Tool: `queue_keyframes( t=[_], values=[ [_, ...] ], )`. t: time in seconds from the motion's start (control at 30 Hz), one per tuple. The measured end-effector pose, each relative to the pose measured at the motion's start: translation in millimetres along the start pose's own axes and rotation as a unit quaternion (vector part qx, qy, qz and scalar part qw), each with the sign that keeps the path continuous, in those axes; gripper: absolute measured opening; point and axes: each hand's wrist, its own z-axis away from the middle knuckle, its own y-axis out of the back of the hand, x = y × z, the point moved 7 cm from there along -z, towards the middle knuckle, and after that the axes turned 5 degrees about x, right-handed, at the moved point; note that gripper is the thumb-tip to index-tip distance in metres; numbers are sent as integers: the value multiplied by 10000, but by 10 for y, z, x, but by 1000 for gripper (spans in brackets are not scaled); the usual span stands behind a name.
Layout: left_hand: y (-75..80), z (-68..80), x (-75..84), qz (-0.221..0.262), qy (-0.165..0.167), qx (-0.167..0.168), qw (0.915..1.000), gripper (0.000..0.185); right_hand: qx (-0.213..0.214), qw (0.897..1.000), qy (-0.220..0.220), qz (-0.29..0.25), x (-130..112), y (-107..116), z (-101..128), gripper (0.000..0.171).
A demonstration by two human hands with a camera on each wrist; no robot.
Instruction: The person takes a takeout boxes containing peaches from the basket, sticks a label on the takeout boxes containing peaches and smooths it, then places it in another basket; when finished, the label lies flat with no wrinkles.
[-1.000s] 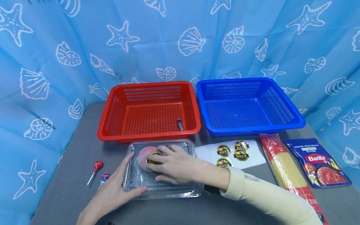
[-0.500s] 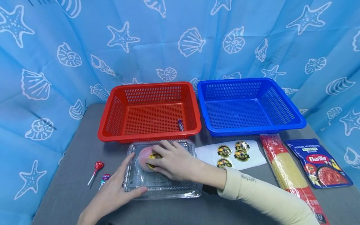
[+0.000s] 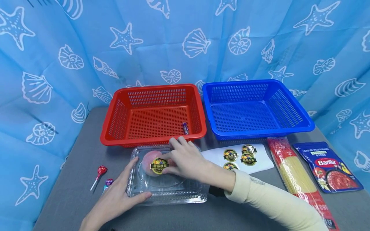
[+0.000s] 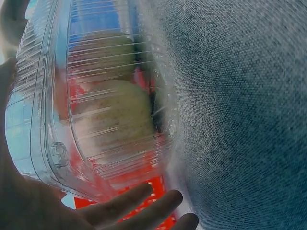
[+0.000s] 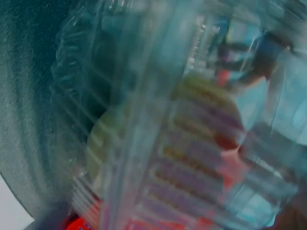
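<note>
A clear plastic clamshell box (image 3: 173, 198) sits on the grey table with round fruits (image 3: 148, 158) inside, pinkish from above and yellow-green through the wall (image 4: 115, 115). On its lid lies a round black-and-gold sticker (image 3: 159, 165). My left hand (image 3: 118, 195) rests along the box's left side, fingers spread, thumb at the front edge. Over the lid's right half is my right hand (image 3: 188, 162), thumb and index fingertips at the sticker's right edge, other fingers loosely extended. Motion blurs the right wrist view, though the box wall (image 5: 144, 120) shows.
Behind stand a red basket (image 3: 153, 141) holding one small wrapped candy (image 3: 185, 128) and a blue basket (image 3: 260, 131). A white sticker sheet (image 3: 208, 155), spaghetti pack (image 3: 297, 173) and Barilla pouch (image 3: 326, 166) lie right. Left are a lollipop (image 3: 99, 173) and wrapped candy (image 3: 107, 184).
My right hand has slid back to the right across the lid, uncovering nearly all of the sticker, which lay partly beneath its fingers. My left hand has stayed put.
</note>
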Motion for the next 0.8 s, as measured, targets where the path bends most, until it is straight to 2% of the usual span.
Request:
queue_keyframes(
  t=[0.1,0.23,0.53,0.67,0.8],
  values=[
    [-1,3,0,-6,19,21,10000,115,53,9995,-256,-195,59,25,8,38],
    [-11,-2,-9,68,85,4,9999,115,155,9988,-328,-326,108,49,25,30],
    [-31,-32,-15,385,61,-17,9992,115,458,9982,-25,-385,165,139,116,16],
    [-33,-24,-14,416,12,51,9991,116,713,9973,141,-109,193,177,185,17],
    [-45,-19,-17,522,-5,94,9986,117,761,9970,114,19,238,202,255,16]
  ],
)
